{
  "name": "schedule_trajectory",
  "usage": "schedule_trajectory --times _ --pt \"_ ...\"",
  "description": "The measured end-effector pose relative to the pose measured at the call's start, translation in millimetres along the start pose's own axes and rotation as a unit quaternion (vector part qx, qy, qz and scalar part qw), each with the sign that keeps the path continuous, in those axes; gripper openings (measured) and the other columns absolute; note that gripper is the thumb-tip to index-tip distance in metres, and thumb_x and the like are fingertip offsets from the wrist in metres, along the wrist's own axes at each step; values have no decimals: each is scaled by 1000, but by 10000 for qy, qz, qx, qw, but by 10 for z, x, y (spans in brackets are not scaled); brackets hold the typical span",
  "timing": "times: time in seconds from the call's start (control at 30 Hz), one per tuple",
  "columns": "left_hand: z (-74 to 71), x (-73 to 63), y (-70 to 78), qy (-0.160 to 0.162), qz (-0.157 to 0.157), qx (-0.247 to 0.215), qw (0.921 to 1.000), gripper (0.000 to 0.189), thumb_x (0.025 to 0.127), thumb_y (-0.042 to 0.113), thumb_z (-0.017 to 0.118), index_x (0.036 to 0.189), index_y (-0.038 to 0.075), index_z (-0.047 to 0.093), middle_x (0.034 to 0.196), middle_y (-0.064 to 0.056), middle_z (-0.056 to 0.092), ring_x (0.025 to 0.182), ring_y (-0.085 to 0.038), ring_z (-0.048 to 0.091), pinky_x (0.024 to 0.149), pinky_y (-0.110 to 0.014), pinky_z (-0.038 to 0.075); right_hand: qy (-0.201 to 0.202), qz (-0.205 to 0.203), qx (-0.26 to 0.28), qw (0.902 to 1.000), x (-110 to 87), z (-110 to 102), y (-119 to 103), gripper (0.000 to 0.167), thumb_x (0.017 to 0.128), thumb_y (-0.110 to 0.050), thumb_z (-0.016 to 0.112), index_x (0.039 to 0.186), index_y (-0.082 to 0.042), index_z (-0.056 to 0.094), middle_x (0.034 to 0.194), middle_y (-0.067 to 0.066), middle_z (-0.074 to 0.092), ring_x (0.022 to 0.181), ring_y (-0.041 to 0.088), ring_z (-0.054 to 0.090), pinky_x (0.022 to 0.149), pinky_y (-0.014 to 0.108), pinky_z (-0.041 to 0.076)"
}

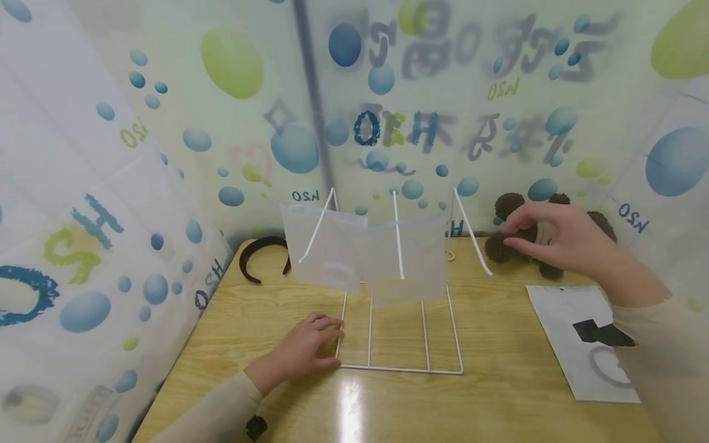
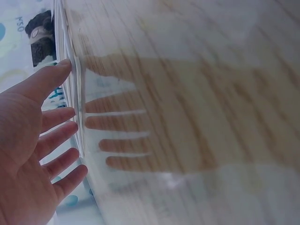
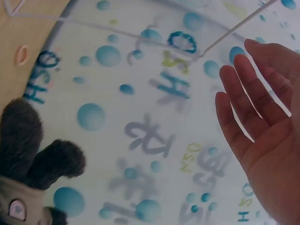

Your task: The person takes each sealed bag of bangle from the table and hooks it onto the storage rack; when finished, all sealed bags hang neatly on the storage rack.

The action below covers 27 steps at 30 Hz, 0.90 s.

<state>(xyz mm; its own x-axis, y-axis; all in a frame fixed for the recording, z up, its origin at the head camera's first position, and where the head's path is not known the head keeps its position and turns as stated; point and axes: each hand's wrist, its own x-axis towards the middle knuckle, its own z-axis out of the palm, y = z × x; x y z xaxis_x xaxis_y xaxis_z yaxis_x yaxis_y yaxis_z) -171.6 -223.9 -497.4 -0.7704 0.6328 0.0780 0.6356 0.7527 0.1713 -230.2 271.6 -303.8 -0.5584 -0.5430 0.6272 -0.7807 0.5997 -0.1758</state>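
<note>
- Head view: a white wire rack (image 1: 399, 369) stands on a wood-grain table (image 1: 310, 412), three prongs slanting forward from its top.
- Two translucent zip bags hang on it, the left bag (image 1: 310, 261) at the left prong, the other bag (image 1: 423, 264) at the middle prong; their upper edges meet between the prongs.
- The left hand (image 1: 301, 344) touches the left side of the rack's base, fingers relaxed, grasping nothing.
- The right hand (image 1: 559, 237) is raised right of the right prong (image 1: 471, 229), apart from it, thumb and fingers loosely curved around a gap, nothing in its hold.
- Behind that hand sits a dark brown plush toy (image 1: 501, 248); below it, partly under the forearm, lies a white sheet (image 1: 559, 344) with black patches.
- A dark headband (image 1: 245, 257) lies at the back left, near a bubble-printed curtain (image 1: 205, 111).
- Left wrist view: fingers extended and spread beside the rack's wires, their reflection on the glossy tabletop.
- Right wrist view: an unclenched palm, fingers gently bent, near a prong; the plush toy sits lower left, a small pinkish loop (image 3: 18, 57) above it.
</note>
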Motion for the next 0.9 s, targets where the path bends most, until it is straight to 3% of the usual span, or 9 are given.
schedule_trajectory --times 0.17,0.33,0.57,0.8,0.9 --pt "-25 2 1 -126 -84 -8 9999 54 88 46 79 131 14 71 148 -3 60 133 -30 51 110 -49 48 -59 -200 92 9997 -290 46 198 52 61 8 91 99 -24 74 97 -12 72 86 -11 59 73 10 46" --pt "-29 1 6 -139 -72 10 9999 54 88 46 79 130 14 71 148 -3 60 133 -29 51 110 -49 48 -105 322 191 9992 -617 118 350 55 63 10 89 99 -28 74 96 -12 71 87 -12 59 77 6 46" --pt "-6 8 18 -186 -86 -14 9998 54 88 46 79 131 14 70 148 -3 59 133 -30 51 111 -50 47 -246 1052 126 9941 -1025 136 638 45 69 6 89 95 -28 75 89 -11 73 85 -10 61 77 3 44" --pt "-19 7 24 -155 -103 -17 9998 54 88 46 80 131 15 70 148 -3 59 133 -29 51 110 -49 48 -807 2198 -86 9722 -1263 43 913 24 82 -10 86 100 -24 77 93 -8 75 85 -9 61 72 7 44" --pt "-24 4 29 -177 -106 -16 9998 55 88 47 79 132 15 70 149 -3 59 134 -29 50 110 -49 48 -1087 2445 -285 9631 -1364 30 1022 17 85 -16 85 100 -17 78 93 -4 75 83 -11 58 70 12 48"
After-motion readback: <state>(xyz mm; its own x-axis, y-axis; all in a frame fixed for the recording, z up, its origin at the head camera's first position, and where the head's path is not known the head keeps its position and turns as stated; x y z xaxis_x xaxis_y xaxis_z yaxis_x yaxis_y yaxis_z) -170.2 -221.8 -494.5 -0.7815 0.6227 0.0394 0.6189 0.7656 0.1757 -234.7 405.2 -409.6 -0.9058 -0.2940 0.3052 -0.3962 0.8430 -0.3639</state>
